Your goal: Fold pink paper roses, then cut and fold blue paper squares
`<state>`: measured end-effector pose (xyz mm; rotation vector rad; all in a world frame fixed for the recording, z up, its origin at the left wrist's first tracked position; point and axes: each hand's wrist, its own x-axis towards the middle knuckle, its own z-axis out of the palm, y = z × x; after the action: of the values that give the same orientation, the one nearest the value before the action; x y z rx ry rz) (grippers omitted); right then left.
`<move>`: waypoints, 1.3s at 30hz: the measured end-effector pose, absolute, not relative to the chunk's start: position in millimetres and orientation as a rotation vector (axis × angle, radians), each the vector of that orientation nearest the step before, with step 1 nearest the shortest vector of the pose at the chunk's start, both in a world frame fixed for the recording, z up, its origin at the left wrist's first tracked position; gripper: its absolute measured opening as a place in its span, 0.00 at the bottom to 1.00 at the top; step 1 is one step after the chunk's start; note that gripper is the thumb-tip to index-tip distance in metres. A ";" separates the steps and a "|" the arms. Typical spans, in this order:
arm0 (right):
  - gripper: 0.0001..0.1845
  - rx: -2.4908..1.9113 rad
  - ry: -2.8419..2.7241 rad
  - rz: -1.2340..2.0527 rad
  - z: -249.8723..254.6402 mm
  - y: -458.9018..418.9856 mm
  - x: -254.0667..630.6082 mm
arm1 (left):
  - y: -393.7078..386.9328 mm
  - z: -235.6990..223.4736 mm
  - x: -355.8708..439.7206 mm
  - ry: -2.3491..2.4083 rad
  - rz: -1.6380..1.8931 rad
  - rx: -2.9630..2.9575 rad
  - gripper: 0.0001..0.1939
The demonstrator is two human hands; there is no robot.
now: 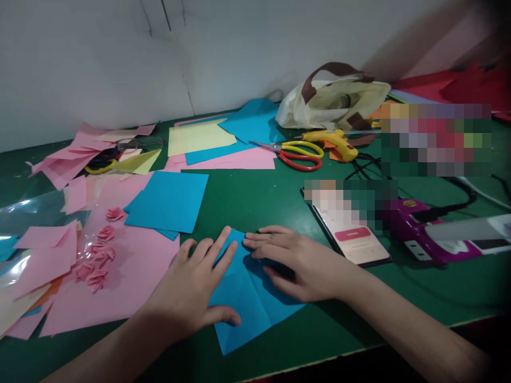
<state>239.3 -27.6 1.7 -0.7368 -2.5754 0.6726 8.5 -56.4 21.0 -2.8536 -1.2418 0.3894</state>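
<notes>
A creased blue sheet of paper (249, 303) lies on the green table (247, 197) near its front edge. My left hand (191, 287) rests on the sheet's left side, with fingers spread and the thumb stretched across it. On the upper right part of the same sheet lies my right hand (295, 260), its fingers extended and touching the paper near the top corner. Part of the sheet is hidden under both hands. Beyond my left hand are blue squares (171, 199), stacked over a pink sheet (131, 287). Several small pink paper roses (106, 232) sit on that pink sheet.
A phone (359, 239) lies right of my hands, beside a purple power strip (423, 234). Scissors (297, 154), a yellow glue gun (333, 142) and a cloth bag (323, 101) are farther back. Pink scraps (48, 250) and clear plastic (32, 207) cover the left.
</notes>
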 end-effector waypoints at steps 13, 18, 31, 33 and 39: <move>0.11 -0.924 -2.429 0.299 19.2 -31.6 254.3 | -54.1 17.5 -0.8 -1.234 0.187 -2.952 0.44; 0.23 -0.963 -2.505 0.406 9.4 -30.5 235.4 | -51.7 17.7 -8.0 -1.198 0.090 -2.987 0.41; 0.17 -1.371 -2.040 0.687 2.7 -38.1 221.2 | -57.6 34.1 -2.7 -1.230 0.209 -3.021 0.29; 0.16 -1.347 -2.071 0.629 -2.3 -36.4 222.0 | -55.3 33.0 3.2 -1.239 0.200 -2.983 0.26; 0.17 -1.080 -2.416 0.250 -12.7 -29.0 233.7 | -52.8 20.3 8.9 -1.129 0.133 -2.899 0.17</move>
<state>233.7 -29.0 -12.7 -1.0801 -2.4161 0.2498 8.9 -52.8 20.3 -2.8989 -1.1293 0.1328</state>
